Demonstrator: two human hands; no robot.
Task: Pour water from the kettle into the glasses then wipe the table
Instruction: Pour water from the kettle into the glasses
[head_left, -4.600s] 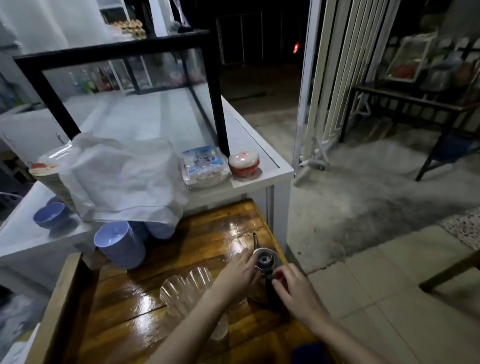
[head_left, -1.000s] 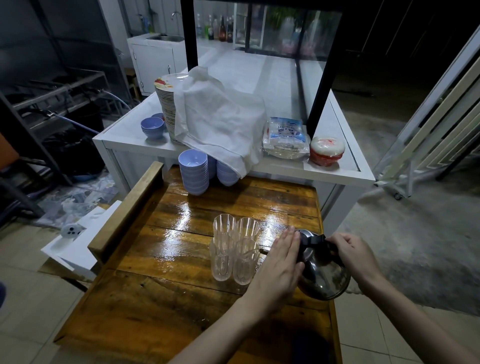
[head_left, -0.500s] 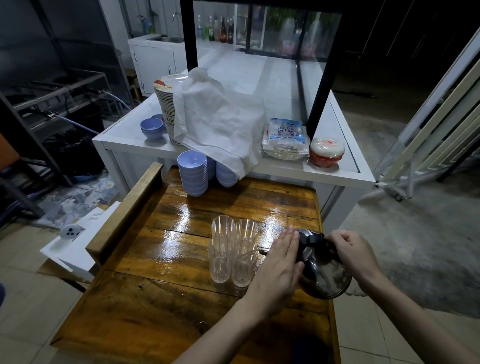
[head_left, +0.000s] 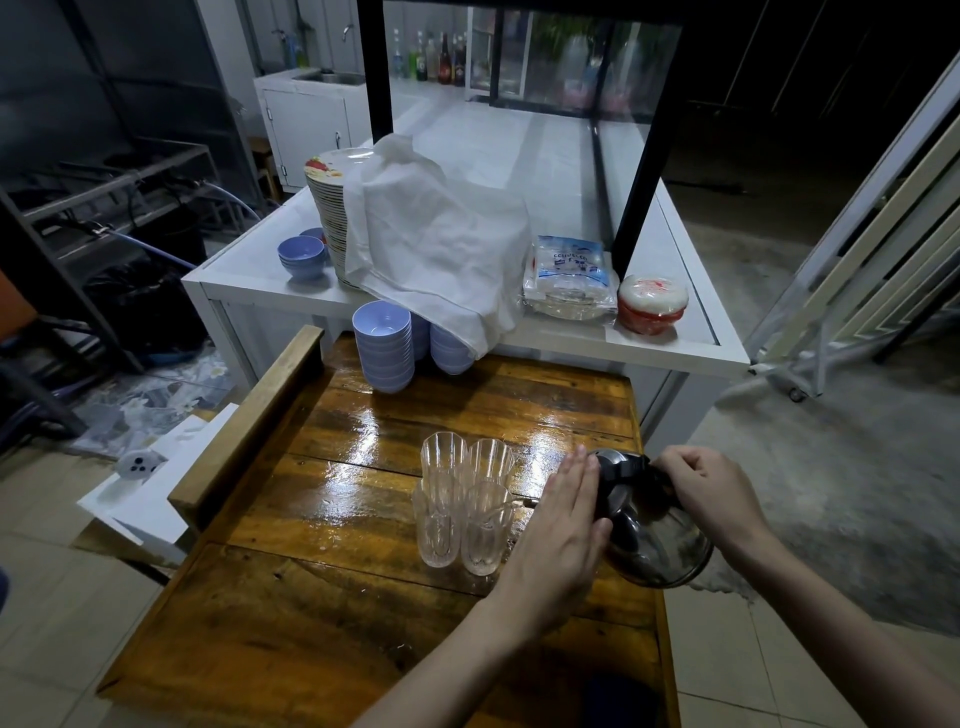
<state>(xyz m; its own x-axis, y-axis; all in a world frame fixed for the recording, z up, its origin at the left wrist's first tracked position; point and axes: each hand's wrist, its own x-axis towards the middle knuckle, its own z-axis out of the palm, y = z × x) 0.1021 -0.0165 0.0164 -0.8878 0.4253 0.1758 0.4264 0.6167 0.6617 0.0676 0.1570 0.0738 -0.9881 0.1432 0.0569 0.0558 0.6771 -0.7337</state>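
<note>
Glossy brown wooden planks make up the worktop (head_left: 322, 519) in front of me, wet and shining under the light. At its far left end stand stacks of small lilac plastic bowls (head_left: 383, 345), just below a white counter (head_left: 675, 348) that carries a tall pile of plates (head_left: 327, 218) half covered by a crumpled white cloth (head_left: 436, 244), a clear packet with blue print (head_left: 569, 275) and a round red-and-white lidded tub (head_left: 652, 303).

Near the middle of the worktop four clear ribbed drinking glasses (head_left: 462, 499) stand upright in a tight cluster, touching one another. The nearer right glass sits just under the thin spout of the kettle.

My left hand (head_left: 563, 530) is flat, fingers straight and pressed together, its palm against the dark lid side of the round shiny steel kettle with black handle (head_left: 652, 530). The kettle is off the worktop at the right edge, tipped towards the glasses. I cannot tell whether water is running.

My right hand (head_left: 709, 493) is clamped around the black handle at the kettle's top, fingers curled tight.
</note>
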